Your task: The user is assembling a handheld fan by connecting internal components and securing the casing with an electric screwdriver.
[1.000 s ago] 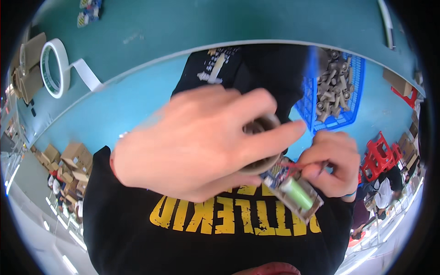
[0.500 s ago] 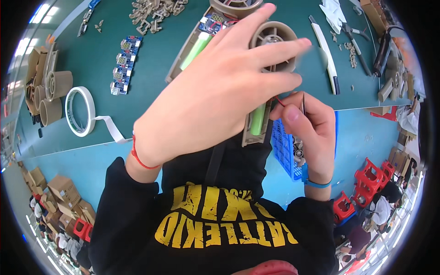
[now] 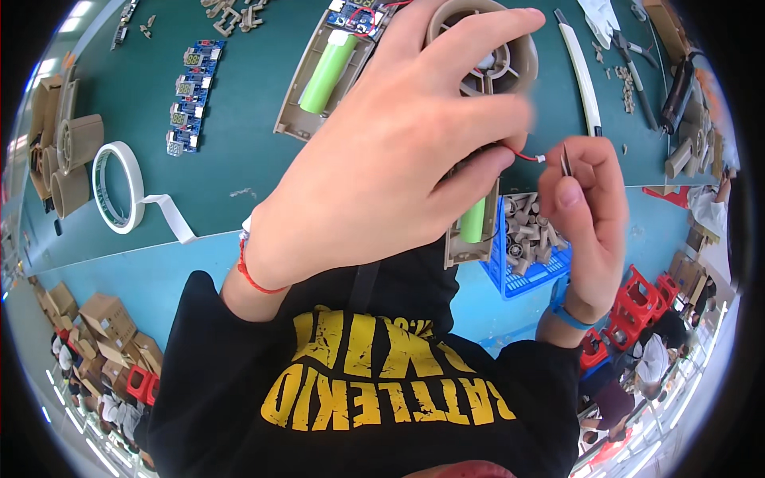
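Note:
My left hand (image 3: 390,151) reaches over a beige handheld fan housing (image 3: 522,60), fingers curled around its round head and handle. Below the palm, the open handle shows a green battery (image 3: 474,221). A thin red wire (image 3: 522,154) runs out by my left thumb to a small white plug (image 3: 540,158). At the plug, my right hand (image 3: 594,211) is closed on dark pointed tweezers (image 3: 566,162); whether its fingers touch the plug, I cannot tell. Beside my left hand lies another handle shell (image 3: 288,115) with a green battery (image 3: 327,76) and a blue circuit board (image 3: 356,16).
Left on the green table are a strip of blue circuit boards (image 3: 189,99), a white tape roll (image 3: 102,191) and beige housings (image 3: 80,143). A white-bladed tool (image 3: 578,72) and pliers (image 3: 633,72) lie right. A blue basket (image 3: 510,283) of beige parts stands below the table edge.
My right hand has moved right, away from the housing, and the red wire with its white plug now shows between my hands. The housing has shifted slightly right.

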Demonstrator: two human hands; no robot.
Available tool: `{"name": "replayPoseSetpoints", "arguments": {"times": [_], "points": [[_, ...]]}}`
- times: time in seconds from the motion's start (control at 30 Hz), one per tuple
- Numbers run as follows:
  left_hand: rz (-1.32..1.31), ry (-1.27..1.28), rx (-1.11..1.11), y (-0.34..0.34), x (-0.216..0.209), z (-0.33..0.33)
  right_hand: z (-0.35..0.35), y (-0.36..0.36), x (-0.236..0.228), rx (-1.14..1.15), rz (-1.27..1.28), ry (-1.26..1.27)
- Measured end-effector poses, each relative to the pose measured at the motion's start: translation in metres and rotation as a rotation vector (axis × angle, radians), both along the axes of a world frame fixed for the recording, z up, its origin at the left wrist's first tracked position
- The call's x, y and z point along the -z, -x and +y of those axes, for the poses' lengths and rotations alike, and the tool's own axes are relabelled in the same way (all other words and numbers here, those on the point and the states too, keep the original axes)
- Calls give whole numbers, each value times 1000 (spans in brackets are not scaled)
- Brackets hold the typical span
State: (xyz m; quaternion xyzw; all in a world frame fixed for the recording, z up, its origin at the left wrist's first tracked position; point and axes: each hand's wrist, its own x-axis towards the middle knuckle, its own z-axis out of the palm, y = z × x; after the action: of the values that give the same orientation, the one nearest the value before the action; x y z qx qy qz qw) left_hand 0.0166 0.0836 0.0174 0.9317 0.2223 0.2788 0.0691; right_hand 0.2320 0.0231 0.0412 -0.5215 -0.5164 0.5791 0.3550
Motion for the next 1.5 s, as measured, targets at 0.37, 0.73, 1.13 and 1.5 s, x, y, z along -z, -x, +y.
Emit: {"name": "replayPoseSetpoints", "arguments": {"times": [0.37,0.73,1.13,1.5], "points": [[-56,82,-43,2,14,-7,20,3,-44,-363,-909,-442],[-98,166,-84,5,26,-14,36,-1,-55,-631,-1082,-629],[-147,216,-126,6,31,-15,51,10,-72,-864,-1214,-681],[-194,259,-164,11,38,-14,56,14,-71,-924,-1210,-628]]}}
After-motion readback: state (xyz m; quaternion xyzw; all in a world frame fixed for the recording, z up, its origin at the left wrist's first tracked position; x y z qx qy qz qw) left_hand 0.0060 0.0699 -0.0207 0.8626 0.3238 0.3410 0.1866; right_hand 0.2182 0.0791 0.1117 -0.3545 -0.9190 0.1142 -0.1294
